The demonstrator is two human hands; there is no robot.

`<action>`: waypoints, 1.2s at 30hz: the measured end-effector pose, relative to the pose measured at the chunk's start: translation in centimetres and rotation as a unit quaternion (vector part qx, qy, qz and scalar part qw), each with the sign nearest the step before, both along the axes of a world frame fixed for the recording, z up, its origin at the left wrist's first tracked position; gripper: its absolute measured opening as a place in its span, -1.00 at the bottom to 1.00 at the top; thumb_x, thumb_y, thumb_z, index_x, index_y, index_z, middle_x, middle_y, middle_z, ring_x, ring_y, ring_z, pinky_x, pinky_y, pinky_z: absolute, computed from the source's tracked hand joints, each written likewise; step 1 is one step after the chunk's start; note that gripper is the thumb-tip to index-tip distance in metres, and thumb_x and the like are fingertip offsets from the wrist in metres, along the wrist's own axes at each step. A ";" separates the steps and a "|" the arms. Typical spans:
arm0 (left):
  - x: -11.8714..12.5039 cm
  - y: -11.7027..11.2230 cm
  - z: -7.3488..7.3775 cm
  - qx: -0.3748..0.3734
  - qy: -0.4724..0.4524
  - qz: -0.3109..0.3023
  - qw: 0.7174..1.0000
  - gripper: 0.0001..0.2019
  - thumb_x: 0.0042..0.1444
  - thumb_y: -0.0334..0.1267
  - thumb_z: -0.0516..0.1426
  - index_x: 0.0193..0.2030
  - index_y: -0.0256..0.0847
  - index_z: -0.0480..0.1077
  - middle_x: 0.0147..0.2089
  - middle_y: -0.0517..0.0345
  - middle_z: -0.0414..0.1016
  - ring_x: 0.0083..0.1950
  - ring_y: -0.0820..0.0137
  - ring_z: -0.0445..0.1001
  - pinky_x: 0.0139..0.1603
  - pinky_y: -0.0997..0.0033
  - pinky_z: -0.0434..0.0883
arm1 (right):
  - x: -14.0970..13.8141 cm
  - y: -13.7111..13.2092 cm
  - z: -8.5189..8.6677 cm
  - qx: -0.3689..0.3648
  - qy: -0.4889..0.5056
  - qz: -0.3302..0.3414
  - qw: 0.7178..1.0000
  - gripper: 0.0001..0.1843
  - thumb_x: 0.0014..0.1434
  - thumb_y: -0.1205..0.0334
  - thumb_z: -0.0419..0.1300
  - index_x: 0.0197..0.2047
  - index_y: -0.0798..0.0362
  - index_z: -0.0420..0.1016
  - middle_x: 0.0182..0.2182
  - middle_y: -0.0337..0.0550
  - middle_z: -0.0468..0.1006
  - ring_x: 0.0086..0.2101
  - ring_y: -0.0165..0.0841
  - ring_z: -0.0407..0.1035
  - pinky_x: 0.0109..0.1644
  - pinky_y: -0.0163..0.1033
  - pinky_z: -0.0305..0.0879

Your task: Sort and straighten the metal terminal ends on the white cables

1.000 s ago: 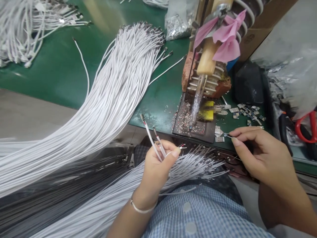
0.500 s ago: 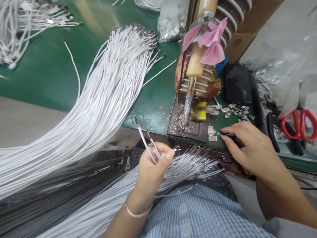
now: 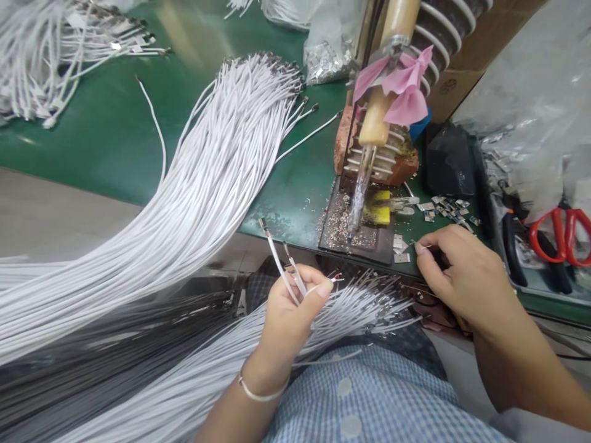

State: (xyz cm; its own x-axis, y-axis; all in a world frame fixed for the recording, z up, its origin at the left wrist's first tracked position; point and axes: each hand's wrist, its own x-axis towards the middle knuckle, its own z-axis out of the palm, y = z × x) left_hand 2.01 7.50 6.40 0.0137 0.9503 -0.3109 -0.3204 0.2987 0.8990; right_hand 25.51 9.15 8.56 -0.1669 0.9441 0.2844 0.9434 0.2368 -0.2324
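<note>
My left hand (image 3: pixel 295 307) is closed round a few white cables (image 3: pixel 281 266). Two of their ends point up past the fingers, and one stripped end with thin red and white wires (image 3: pixel 338 279) sticks out beyond the thumb tip. At the bench edge, my right hand (image 3: pixel 455 264) pinches thumb and forefinger together. A fine pale strand (image 3: pixel 425 247) shows at these fingertips, but what they grip is too small to make out. Small metal connectors (image 3: pixel 401 249) lie just left of them. Below my left hand, a bundle of white cables (image 3: pixel 369 304) spreads across my lap.
A soldering iron (image 3: pixel 362 178) slants tip-down over a dark, solder-specked plate (image 3: pixel 335 227), beside a yellow sponge (image 3: pixel 379 208). More connectors (image 3: pixel 446 208) lie behind my right hand. Red-handled scissors (image 3: pixel 556 237) rest at right. A large white cable bundle (image 3: pixel 231 147) covers the green bench (image 3: pixel 111 141).
The whole view has shifted slightly. My right fingertips have drawn a little away from the loose connectors at the bench edge. My left hand keeps its hold on the cables.
</note>
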 end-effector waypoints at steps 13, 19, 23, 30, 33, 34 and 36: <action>-0.2 -0.6 0.1 0.071 0.009 -0.108 0.992 -0.92 0.01 -0.32 0.21 -0.42 -0.23 0.38 -0.45 0.19 0.44 -0.41 0.48 0.37 -0.38 0.49 0.30 | -5.4 -2.3 1.2 -0.209 0.400 0.117 0.885 -0.94 0.15 0.36 0.11 -0.28 0.03 0.37 -0.41 -0.16 0.50 -0.44 -0.39 0.43 -0.49 -0.37 0.32; -0.5 -0.6 0.4 0.094 -0.044 -0.119 0.987 -0.95 0.05 -0.39 0.17 -0.40 -0.22 0.38 -0.31 0.15 0.51 -0.27 0.43 0.45 -0.21 0.44 0.35 | -6.0 -1.8 1.2 -0.248 0.405 0.143 0.868 -0.90 0.18 0.33 0.08 -0.26 0.03 0.41 -0.41 -0.19 0.48 -0.42 -0.40 0.39 -0.45 -0.35 0.29; -0.5 -0.5 0.7 0.092 -0.026 -0.131 0.987 -0.92 0.03 -0.41 0.18 -0.44 -0.22 0.36 -0.30 0.17 0.52 -0.30 0.48 0.44 -0.27 0.50 0.33 | -5.9 -1.3 1.3 -0.245 0.394 0.183 0.867 -0.86 0.17 0.40 0.07 -0.25 0.04 0.43 -0.39 -0.21 0.45 -0.39 -0.44 0.35 -0.35 -0.33 0.28; -0.4 -0.5 0.8 0.091 -0.007 -0.134 0.987 -0.90 0.03 -0.42 0.17 -0.46 -0.23 0.34 -0.33 0.18 0.50 -0.34 0.49 0.41 -0.32 0.51 0.30 | -5.7 -0.9 2.0 -0.242 0.350 0.230 0.875 -0.85 0.17 0.44 0.07 -0.25 0.08 0.43 -0.36 -0.20 0.46 -0.34 -0.45 0.34 -0.27 -0.34 0.28; -0.4 -0.4 0.7 0.094 -0.004 -0.130 0.987 -0.90 0.03 -0.42 0.17 -0.46 -0.23 0.33 -0.33 0.18 0.49 -0.35 0.49 0.40 -0.32 0.50 0.29 | -5.7 -0.9 2.2 -0.233 0.352 0.217 0.880 -0.87 0.16 0.42 0.08 -0.24 0.09 0.42 -0.36 -0.19 0.46 -0.35 -0.44 0.34 -0.29 -0.32 0.28; -0.4 -0.4 0.6 0.093 -0.006 -0.126 0.988 -0.90 0.03 -0.42 0.17 -0.46 -0.23 0.34 -0.33 0.17 0.49 -0.35 0.48 0.39 -0.32 0.49 0.29 | -5.7 -0.9 2.2 -0.214 0.361 0.204 0.884 -0.87 0.16 0.42 0.08 -0.25 0.08 0.42 -0.37 -0.19 0.45 -0.35 -0.44 0.34 -0.29 -0.32 0.28; -0.4 -0.3 0.5 0.089 -0.016 -0.110 0.990 -0.90 0.03 -0.40 0.17 -0.46 -0.23 0.34 -0.33 0.16 0.48 -0.35 0.48 0.38 -0.31 0.47 0.29 | -5.8 -1.0 2.1 -0.152 0.382 0.176 0.894 -0.85 0.16 0.44 0.07 -0.26 0.07 0.44 -0.39 -0.20 0.45 -0.35 -0.44 0.34 -0.29 -0.32 0.28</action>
State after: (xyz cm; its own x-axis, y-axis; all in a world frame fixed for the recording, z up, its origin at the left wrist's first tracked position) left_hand 1.64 7.19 6.92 0.2336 0.9630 -0.1344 -0.2935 0.2016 0.9344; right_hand 19.70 8.16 10.63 -0.3362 0.9242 0.1814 0.3608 0.3043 -0.8816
